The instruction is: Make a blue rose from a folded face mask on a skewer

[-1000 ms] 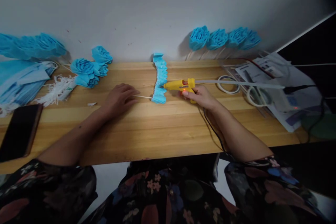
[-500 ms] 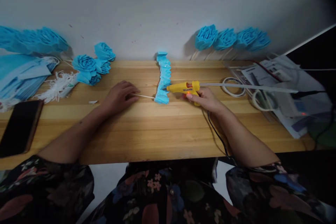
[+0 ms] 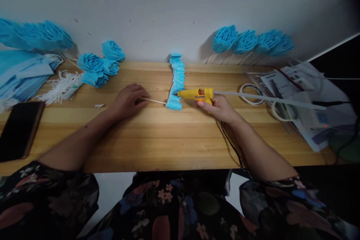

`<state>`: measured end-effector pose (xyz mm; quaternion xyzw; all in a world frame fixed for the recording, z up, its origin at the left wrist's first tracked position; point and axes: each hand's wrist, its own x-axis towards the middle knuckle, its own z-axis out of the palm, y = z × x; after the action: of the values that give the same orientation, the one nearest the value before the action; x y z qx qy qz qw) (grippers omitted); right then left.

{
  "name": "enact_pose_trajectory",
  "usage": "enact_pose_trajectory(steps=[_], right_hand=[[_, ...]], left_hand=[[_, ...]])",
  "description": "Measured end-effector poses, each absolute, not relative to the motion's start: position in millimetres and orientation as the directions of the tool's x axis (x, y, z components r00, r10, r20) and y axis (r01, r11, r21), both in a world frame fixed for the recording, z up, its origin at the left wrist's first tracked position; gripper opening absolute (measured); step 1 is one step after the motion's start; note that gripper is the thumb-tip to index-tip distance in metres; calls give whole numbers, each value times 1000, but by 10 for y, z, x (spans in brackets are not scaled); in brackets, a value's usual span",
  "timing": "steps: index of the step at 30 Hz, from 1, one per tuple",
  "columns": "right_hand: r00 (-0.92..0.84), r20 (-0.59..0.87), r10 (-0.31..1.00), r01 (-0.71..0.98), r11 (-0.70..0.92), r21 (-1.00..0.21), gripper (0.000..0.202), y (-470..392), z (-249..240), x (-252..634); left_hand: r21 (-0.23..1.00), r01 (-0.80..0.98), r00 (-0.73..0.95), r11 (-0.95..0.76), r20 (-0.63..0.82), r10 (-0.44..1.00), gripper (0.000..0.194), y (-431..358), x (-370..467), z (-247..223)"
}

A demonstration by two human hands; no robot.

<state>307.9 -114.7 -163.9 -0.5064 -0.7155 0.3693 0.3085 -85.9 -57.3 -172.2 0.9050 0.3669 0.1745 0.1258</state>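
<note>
A pleated blue strip lies lengthwise on the wooden table, its near end beside the tip of a thin pale stick. My left hand rests on the table with its fingers closed on the other end of that stick. In my right hand is a yellow glue gun, with a small orange light glowing near my fingers. The gun's nozzle meets the strip's right side near its lower end. A long translucent glue stick sticks out of the gun's back.
Blue flowers and white cords lie at left, near blue masks and a phone. More blue flowers lean on the wall at right. Tape rolls and papers lie at right.
The view has shifted slightly. The glue gun's tip has moved a little to the left over the strip's lower part. My left hand keeps its hold on the stick.
</note>
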Motion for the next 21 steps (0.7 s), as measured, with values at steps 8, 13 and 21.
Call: enact_pose_trajectory(steps=[8, 13, 21], right_hand=[[-297, 91, 950, 501, 237, -832, 74, -1142, -1695, 3051], [-298, 75, 952, 517, 227, -825, 70, -1140, -1709, 3060], [-302, 83, 950, 522, 237, -819, 71, -1138, -1727, 3053]], left_hand=[[331, 595, 680, -733, 280, 678, 24, -557, -874, -1772], [334, 594, 678, -732, 282, 679, 24, -567, -865, -1767], [325, 591, 686, -738, 280, 672, 24, -570, -862, -1745]])
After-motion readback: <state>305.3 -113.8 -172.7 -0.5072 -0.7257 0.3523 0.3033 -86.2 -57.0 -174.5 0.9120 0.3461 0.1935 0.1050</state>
